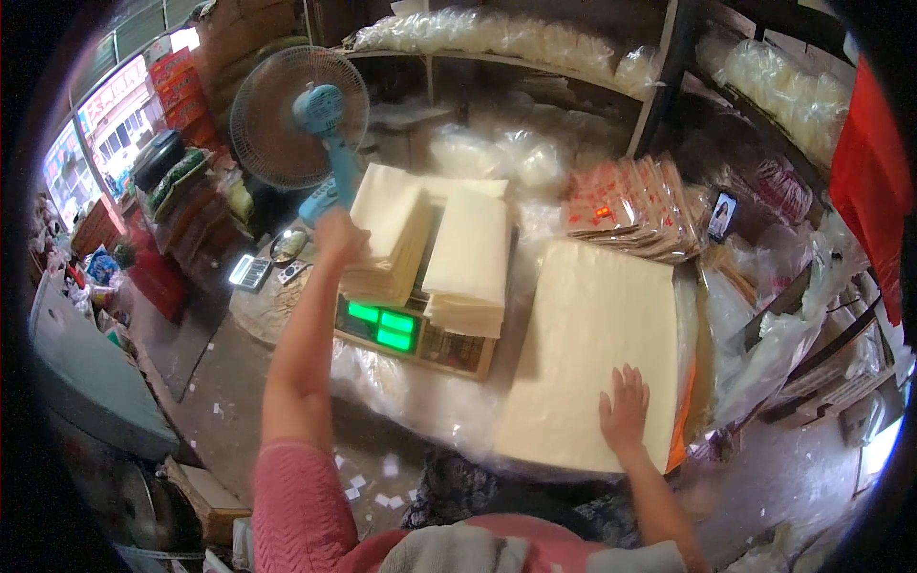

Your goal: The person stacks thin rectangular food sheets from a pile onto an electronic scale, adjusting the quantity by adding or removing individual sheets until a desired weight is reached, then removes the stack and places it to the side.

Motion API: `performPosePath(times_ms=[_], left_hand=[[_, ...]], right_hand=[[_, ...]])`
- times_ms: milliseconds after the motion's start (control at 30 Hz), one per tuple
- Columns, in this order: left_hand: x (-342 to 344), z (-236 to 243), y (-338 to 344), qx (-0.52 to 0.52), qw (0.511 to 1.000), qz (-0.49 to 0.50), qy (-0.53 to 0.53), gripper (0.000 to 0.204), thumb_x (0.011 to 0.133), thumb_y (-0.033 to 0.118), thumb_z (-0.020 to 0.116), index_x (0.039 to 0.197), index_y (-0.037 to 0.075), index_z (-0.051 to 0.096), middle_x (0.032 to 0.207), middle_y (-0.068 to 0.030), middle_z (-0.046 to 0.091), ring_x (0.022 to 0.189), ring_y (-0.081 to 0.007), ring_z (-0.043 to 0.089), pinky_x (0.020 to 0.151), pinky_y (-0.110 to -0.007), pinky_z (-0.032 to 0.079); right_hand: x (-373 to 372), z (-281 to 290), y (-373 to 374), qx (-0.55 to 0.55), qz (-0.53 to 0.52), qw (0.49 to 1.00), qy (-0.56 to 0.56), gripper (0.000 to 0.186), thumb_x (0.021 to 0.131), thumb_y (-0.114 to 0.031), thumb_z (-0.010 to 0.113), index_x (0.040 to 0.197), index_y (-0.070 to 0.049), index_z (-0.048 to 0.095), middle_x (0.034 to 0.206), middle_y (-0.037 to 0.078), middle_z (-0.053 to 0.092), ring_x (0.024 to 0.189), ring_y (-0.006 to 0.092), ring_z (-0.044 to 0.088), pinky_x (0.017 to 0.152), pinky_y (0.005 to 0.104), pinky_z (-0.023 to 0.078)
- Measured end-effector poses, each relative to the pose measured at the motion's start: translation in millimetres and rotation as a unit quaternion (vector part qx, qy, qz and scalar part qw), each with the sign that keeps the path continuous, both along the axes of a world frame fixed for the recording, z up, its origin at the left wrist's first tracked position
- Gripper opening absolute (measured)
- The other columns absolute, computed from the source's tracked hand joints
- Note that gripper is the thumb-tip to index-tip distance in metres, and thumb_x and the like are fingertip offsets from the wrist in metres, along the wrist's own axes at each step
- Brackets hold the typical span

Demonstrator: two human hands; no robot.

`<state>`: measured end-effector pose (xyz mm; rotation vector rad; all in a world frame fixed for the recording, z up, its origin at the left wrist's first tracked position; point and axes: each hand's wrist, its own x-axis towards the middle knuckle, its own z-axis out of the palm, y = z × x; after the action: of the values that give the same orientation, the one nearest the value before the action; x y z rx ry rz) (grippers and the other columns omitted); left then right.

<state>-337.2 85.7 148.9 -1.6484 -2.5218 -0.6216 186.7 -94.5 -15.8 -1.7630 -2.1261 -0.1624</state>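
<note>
Left hand [342,239] at the outer side of the left folded stack [384,224] of cream sheets, fingers curled; cannot tell whether pinching paper or merely resting against it. Right hand [626,411] palm down, fingers spread, on the near right part of the large cream sheet [583,325], open flat on the plastic-covered counter [401,387].

Both stacks atop the scale [447,351], right folded stack [468,244] overhanging part of the keypad; green display in plain sight.

Blue fan [328,110] close by the left hand, base crowding that side. Left of the scale, a small pale device with a screen [250,272]. Beyond the large sheet, clear-wrapped packs with red print [630,205]; phone [723,215] upright just right of them. Rumpled clear plastic [764,358] hemming in the right side, red cloth [871,181] hanging farther out. Clear bags [506,36] lined along the back shelf [535,69]. Paper scraps [355,482] on the floor [229,406].
</note>
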Motion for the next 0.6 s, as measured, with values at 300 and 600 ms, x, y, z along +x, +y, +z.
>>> performPosePath(times_ms=[300,600], left_hand=[[-19.7,6.0,26.6,0.164,0.977,-0.101,-0.091,0.033,0.071,0.006,0.06,0.103,0.007,0.068,0.098,-0.018,0.067,0.086,-0.0329,0.066,0.073,-0.037,0.051],[106.6,-5.1,-18.0,0.133,0.792,-0.17,-0.572,0.065,0.081,-0.005,0.063,0.141,0.007,0.04,0.096,-0.0071,0.062,0.068,-0.0112,0.054,0.058,-0.024,0.045]], right_hand=[[-0.6,2.6,-1.1,-0.001,0.001,1.0,0.021,0.052,0.089,-0.025,0.055,0.134,-0.003,0.041,0.142,0.018,0.035,0.135,0.035,0.027,0.111,0.051,0.019],[4.0,1.5,-1.6,0.015,0.006,0.999,0.031,0.051,0.089,-0.025,0.055,0.133,-0.001,0.042,0.141,0.018,0.036,0.134,0.0356,0.029,0.11,0.0515,0.021]])
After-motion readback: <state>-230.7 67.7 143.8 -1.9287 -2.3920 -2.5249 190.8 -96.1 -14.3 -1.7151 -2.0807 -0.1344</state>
